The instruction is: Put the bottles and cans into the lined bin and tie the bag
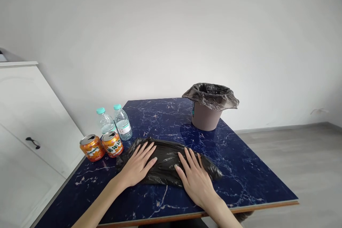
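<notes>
A black plastic bag [167, 162] lies spread across the near middle of the table, its surface wrinkled. My left hand [137, 165] rests flat on the bag's left part, fingers stretched out. On the right part of it lies my right hand [195, 178], palm down with the fingers spread. Whatever may be under or inside the bag is hidden. Just left of the bag stand two orange soda cans, one [112, 145] close to the bag and another [92, 148] farther left, both with opened tops.
Behind the cans stand two clear water bottles [123, 123] with turquoise caps. A bin [205, 115] lined with a black bag stands at the far right of the blue marbled table [157, 114]. A white cabinet [29, 114] borders the left side, a wall the back.
</notes>
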A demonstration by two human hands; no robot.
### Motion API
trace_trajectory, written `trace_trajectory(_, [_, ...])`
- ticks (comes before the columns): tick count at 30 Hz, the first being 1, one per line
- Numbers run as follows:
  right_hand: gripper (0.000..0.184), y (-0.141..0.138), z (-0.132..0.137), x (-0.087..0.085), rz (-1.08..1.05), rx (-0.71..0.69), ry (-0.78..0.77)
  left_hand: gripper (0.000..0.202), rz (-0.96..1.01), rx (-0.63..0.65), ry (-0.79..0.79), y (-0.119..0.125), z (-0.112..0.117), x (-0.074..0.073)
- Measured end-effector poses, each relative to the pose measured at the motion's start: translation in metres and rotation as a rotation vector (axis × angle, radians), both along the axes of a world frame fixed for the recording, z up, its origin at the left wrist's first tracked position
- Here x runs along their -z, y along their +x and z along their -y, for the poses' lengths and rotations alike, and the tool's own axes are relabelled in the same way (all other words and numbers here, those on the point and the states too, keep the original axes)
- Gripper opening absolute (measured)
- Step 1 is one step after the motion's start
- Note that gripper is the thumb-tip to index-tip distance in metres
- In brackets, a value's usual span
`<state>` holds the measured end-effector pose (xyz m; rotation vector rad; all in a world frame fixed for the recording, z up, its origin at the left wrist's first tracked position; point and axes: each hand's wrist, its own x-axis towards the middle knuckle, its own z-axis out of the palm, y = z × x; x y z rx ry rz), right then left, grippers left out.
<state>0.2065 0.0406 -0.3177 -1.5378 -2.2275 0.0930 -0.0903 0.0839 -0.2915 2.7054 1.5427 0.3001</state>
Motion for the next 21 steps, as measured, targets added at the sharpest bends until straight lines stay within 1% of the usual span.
trace_trajectory(4, [0.064,0.01,-0.004,0.0,-0.002,-0.004,-0.005,0.062,0.007,-0.004,0.019,-0.005,-0.001,0.003])
trace_trajectory(9, [0.066,0.028,-0.008,-0.002,-0.045,-0.023,-0.117,0.064,0.0,0.012,0.007,-0.01,0.005,0.003])
trace_trajectory(13, [0.068,0.037,-0.014,-0.001,-0.073,-0.039,-0.145,0.068,0.019,0.026,0.08,-0.014,0.014,0.004])
trace_trajectory(15, [0.068,0.041,-0.018,0.0,-0.073,-0.059,-0.146,0.07,0.019,0.03,0.092,-0.015,0.02,0.002])
trace_trajectory(17, [0.067,0.047,-0.02,-0.001,-0.075,-0.079,-0.148,0.07,0.008,0.028,0.072,-0.015,0.029,-0.001])
trace_trajectory(19, [0.067,0.053,-0.016,-0.006,-0.097,-0.097,-0.139,0.067,-0.004,0.014,0.034,-0.014,0.042,-0.005])
trace_trajectory(21, [0.067,0.057,-0.004,-0.015,-0.122,-0.13,-0.087,0.063,-0.003,-0.012,0.009,-0.013,0.057,-0.009])
